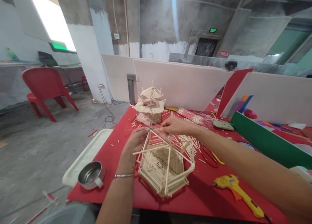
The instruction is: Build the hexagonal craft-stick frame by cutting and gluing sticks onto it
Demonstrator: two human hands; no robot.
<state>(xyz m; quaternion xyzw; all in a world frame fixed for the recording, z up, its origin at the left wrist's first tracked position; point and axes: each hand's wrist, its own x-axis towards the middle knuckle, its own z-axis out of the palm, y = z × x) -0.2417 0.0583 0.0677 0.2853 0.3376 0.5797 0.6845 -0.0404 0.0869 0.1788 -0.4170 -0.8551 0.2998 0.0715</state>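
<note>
A hexagonal frame of thin wooden sticks (168,165) stands on the red table in front of me, with a floor of sticks laid in rings. At its far upper corner, the fingertips of my left hand (137,140) are closed in a pinch on the frame. A clear ruler (145,120) with pinkish markings slants across the frame's far side. My right hand (174,125) pinches this ruler near its middle; its fingers hide part of it. Behind the ruler rises a tiered stick pagoda (151,102) with upturned roof corners.
A yellow glue gun (237,191) lies right, near red-handled pliers (208,157). Loose sticks (191,149) and a bag of sticks (195,116) are beyond. A metal cup (91,175) sits at the left edge. A green board (268,139) and white partition (175,82) border the table.
</note>
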